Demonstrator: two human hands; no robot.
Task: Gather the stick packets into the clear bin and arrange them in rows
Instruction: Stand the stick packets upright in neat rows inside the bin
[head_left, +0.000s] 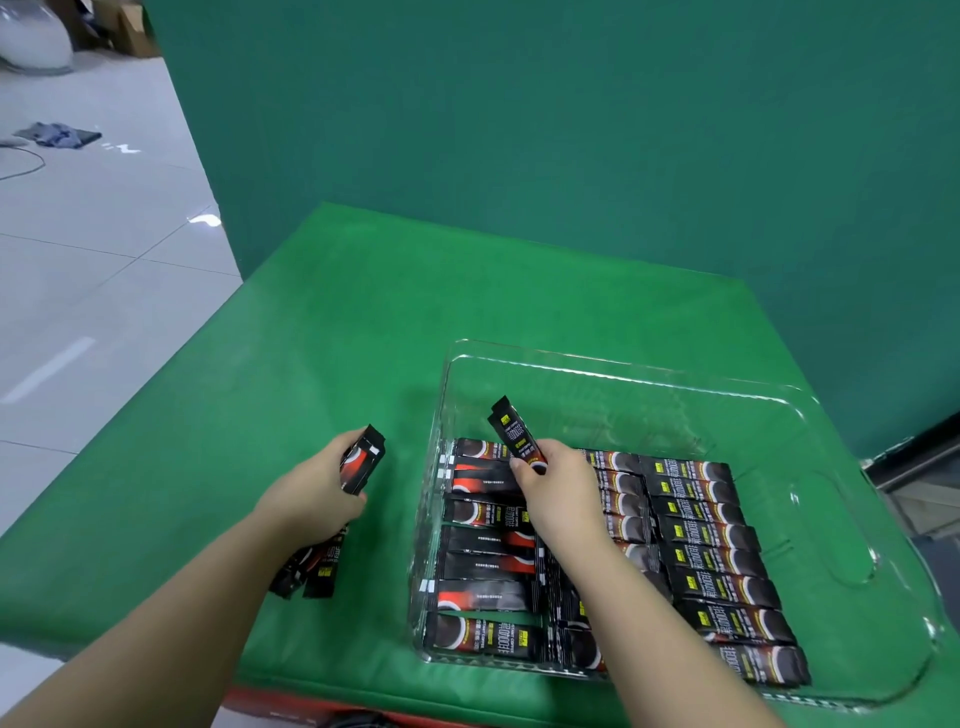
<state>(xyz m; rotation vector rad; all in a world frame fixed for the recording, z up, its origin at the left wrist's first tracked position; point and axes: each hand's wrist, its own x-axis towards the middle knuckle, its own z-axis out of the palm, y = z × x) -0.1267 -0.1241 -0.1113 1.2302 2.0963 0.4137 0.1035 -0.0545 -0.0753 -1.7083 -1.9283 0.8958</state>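
Fingers of right hand (558, 491) pinching one stick packet (515, 435) over clear bin (613, 370); left hand (317, 491) gripping several.

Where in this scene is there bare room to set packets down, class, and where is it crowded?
Free: the far part of the clear bin, beyond the packet rows, and the green table behind the left hand. Crowded: the bin's near part, where rows run wall to wall under the right hand, and the loose packets under the left wrist.
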